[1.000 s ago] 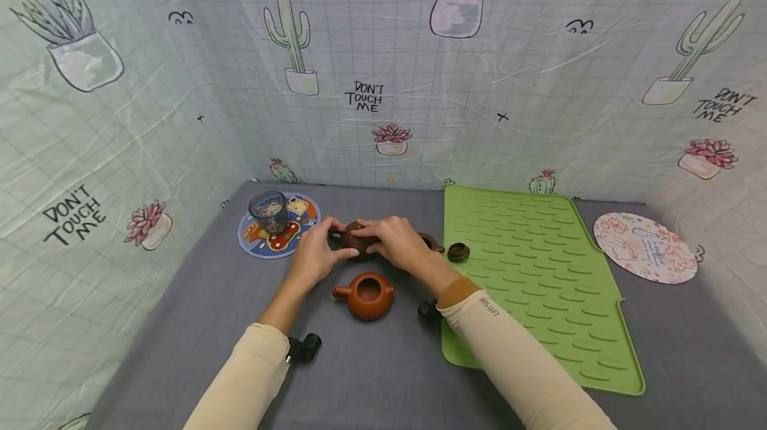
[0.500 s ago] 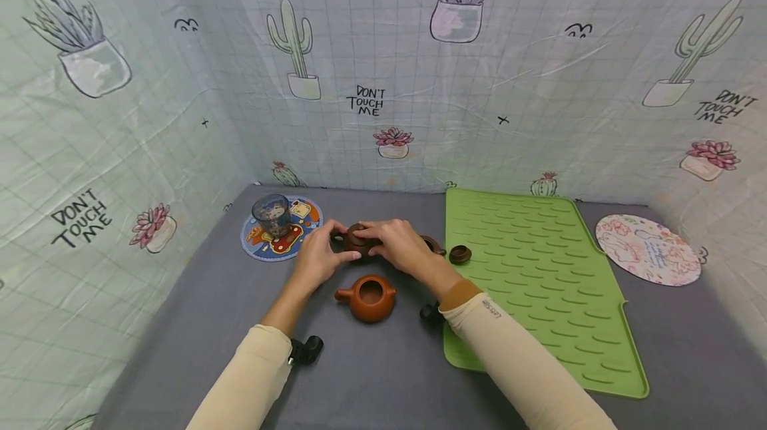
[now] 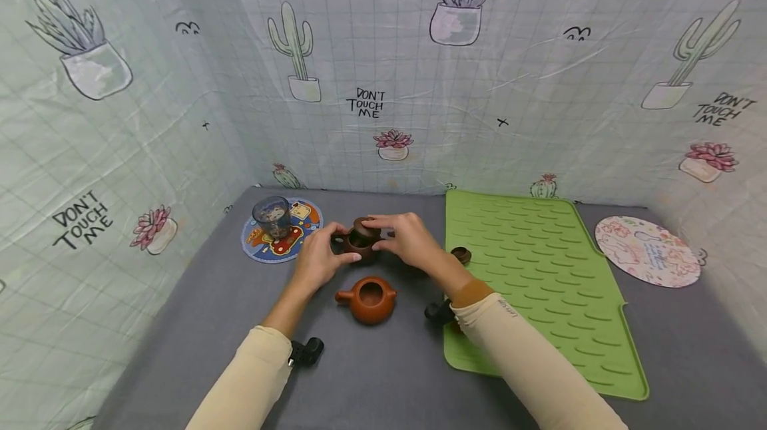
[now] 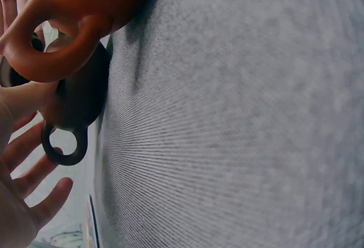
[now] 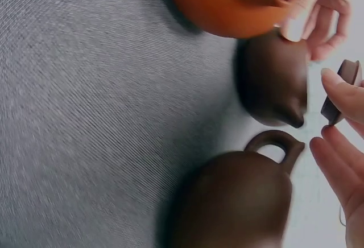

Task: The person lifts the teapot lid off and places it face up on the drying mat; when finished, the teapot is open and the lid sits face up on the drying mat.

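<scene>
My left hand (image 3: 319, 258) holds a small dark brown teapot (image 5: 273, 77) on the grey cloth, thumb at its near side, its loop handle (image 4: 69, 160) towards the hand. Its lid (image 5: 343, 91) is off, pinched between thumb and fingers of my right hand (image 3: 415, 241), tilted just above the open mouth. Nearer to me sits an orange teapot (image 3: 373, 310) without a lid, handle to the left. A second dark brown teapot (image 5: 233, 202) stands right of the first; in the head view my right hand and forearm hide it.
A small dark brown lid (image 3: 460, 255) lies at the left edge of the green mat (image 3: 539, 297). Back left, a dark glass (image 3: 272, 218) stands on a round blue coaster (image 3: 254, 250). An oval floral mat (image 3: 648, 250) lies at far right. Printed cloth walls enclose the table.
My right hand has lifted the lid off the dark brown teapot, uncovering its mouth, and shifted slightly right. The left hand keeps its hold on the pot.
</scene>
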Action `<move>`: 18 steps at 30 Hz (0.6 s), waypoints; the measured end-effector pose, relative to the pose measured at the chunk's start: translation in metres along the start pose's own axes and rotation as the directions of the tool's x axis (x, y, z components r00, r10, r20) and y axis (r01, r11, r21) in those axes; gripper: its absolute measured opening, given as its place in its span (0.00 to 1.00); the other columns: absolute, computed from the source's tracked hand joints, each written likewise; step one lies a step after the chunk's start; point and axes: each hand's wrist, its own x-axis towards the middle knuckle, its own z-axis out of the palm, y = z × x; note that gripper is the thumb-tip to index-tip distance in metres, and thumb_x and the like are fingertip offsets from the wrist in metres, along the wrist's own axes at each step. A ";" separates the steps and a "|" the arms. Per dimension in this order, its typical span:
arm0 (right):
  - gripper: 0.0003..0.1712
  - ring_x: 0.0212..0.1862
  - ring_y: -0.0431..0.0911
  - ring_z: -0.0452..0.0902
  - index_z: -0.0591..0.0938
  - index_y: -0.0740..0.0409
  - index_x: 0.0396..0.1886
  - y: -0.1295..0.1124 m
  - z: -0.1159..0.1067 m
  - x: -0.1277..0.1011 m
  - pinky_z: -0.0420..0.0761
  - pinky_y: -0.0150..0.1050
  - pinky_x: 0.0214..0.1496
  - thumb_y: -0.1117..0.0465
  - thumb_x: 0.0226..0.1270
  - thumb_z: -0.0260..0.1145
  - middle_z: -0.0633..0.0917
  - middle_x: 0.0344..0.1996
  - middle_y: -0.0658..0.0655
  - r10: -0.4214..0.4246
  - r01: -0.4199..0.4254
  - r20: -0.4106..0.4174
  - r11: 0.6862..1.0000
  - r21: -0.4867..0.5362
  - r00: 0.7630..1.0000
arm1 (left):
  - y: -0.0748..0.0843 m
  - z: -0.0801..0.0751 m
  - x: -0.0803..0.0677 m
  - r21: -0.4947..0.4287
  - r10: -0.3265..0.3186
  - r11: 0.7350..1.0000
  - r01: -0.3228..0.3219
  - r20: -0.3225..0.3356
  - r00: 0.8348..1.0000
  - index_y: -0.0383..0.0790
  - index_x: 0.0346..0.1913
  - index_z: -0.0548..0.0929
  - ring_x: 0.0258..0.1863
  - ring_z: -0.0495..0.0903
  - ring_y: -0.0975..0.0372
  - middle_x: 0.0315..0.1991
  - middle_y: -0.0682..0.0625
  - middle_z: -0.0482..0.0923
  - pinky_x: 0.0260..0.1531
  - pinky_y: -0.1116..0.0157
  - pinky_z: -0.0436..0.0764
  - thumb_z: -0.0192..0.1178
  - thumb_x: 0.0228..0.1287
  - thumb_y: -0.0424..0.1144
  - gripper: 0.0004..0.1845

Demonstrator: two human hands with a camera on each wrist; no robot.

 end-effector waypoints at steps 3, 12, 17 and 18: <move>0.28 0.48 0.55 0.89 0.85 0.53 0.61 0.000 -0.010 -0.003 0.89 0.46 0.50 0.65 0.59 0.77 0.85 0.62 0.60 0.007 -0.004 -0.053 0.999 0.051 0.999 | 0.001 0.001 0.001 0.003 0.016 1.000 -0.016 -0.005 1.000 0.45 0.51 0.85 0.52 0.84 0.48 0.51 0.45 0.88 0.52 0.49 0.81 0.82 0.48 0.47 0.27; 0.26 0.55 0.51 0.88 0.87 0.51 0.59 -0.001 -0.041 -0.015 0.89 0.41 0.49 0.68 0.58 0.77 0.87 0.59 0.57 0.037 -0.024 -0.165 0.996 0.081 0.986 | 0.003 0.000 0.003 0.023 0.031 0.999 -0.031 0.017 0.999 0.48 0.47 0.89 0.51 0.84 0.48 0.50 0.45 0.89 0.53 0.48 0.81 0.82 0.48 0.48 0.22; 0.27 0.53 0.54 0.88 0.86 0.53 0.59 0.002 -0.060 -0.022 0.90 0.45 0.49 0.70 0.58 0.76 0.88 0.56 0.59 0.077 -0.046 -0.197 0.987 0.154 0.977 | 0.004 -0.007 0.005 0.083 0.038 0.996 -0.042 0.047 0.998 0.50 0.47 0.89 0.51 0.84 0.46 0.50 0.46 0.89 0.54 0.47 0.79 0.81 0.48 0.51 0.22; 0.27 0.53 0.54 0.89 0.86 0.54 0.59 0.002 -0.064 -0.023 0.90 0.45 0.49 0.71 0.58 0.76 0.89 0.55 0.60 0.083 -0.049 -0.206 0.985 0.164 0.975 | 0.004 -0.009 0.005 0.095 0.042 0.994 -0.047 0.052 0.998 0.50 0.47 0.89 0.50 0.84 0.46 0.50 0.46 0.89 0.53 0.47 0.78 0.81 0.48 0.51 0.22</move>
